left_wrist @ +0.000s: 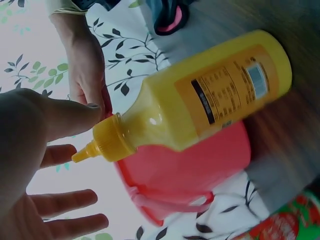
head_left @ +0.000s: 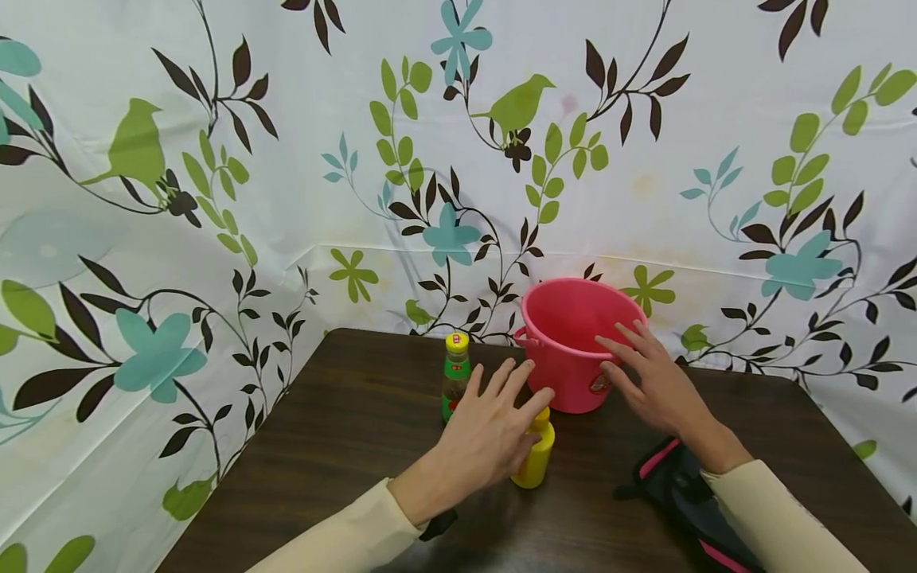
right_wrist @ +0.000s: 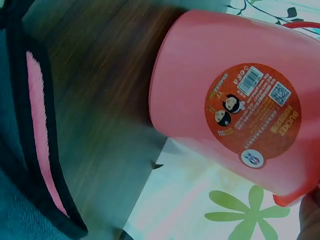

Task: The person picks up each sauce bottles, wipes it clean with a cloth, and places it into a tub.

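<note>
A yellow squeeze bottle [head_left: 535, 461] with a pointed nozzle stands upright on the dark table. Over it my left hand [head_left: 481, 434] spreads its fingers; in the left wrist view the nozzle cap [left_wrist: 114, 137] lies beside the thumb, and contact cannot be told. Behind the bottle is a pink bucket [head_left: 562, 382], its round label [right_wrist: 252, 112] facing the right wrist camera. My right hand [head_left: 655, 390] is at the bucket's right rim with fingers extended; whether they touch it is unclear. A glass bottle with a yellow cap and green label [head_left: 456, 370] stands left of the bucket, partly hidden by my left hand.
A dark, pink-trimmed fabric item [head_left: 669, 493] lies on the table [head_left: 344, 446] beneath my right forearm. Behind the table hangs a white curtain [head_left: 286, 199] printed with leaves, flowers and birds, close to the bucket's far side.
</note>
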Available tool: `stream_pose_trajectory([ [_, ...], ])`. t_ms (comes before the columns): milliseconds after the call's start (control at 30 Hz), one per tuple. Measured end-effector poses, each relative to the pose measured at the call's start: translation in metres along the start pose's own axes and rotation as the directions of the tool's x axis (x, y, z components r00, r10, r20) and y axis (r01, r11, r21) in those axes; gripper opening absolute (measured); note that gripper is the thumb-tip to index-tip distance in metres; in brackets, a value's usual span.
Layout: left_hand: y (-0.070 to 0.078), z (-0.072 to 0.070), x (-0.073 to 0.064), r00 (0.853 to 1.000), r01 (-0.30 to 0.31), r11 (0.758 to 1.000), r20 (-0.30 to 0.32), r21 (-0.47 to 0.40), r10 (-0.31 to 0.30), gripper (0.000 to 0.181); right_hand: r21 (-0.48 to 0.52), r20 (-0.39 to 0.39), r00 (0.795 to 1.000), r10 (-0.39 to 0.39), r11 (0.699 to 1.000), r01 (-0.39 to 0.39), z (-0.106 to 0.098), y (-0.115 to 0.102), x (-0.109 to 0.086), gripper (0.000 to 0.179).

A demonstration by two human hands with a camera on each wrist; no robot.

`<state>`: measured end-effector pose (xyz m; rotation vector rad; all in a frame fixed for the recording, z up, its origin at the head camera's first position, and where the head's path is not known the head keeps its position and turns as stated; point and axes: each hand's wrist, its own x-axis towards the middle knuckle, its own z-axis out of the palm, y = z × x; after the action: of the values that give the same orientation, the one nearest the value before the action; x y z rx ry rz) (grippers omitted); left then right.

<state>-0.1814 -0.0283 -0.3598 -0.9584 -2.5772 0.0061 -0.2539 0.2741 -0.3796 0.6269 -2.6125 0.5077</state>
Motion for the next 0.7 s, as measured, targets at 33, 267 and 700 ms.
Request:
stream_pose_trajectory([
  [33, 0.0, 0.001, 0.002, 1.0, 0.004, 0.999, 0.001, -0.05, -0.004, 0.067, 0.004, -0.01, 1.0, 0.002, 1.0, -0.002, 0.001, 0.0, 0.0, 0.056],
  [267, -0.002, 0.008, 0.016, 0.995, 0.096, 0.869, 0.029, -0.485, -0.093, 0.058, 0.009, -0.053, 0.998, 0.022, 1.0, -0.022, 0.007, 0.001, 0.0, 0.05],
  [700, -0.006, 0.0, 0.031, 0.942, 0.336, 0.671, 0.251, -0.661, -0.224, 0.024, 0.028, -0.091, 0.994, 0.065, 0.998, -0.062, 0.011, -0.002, 0.0, 0.049],
])
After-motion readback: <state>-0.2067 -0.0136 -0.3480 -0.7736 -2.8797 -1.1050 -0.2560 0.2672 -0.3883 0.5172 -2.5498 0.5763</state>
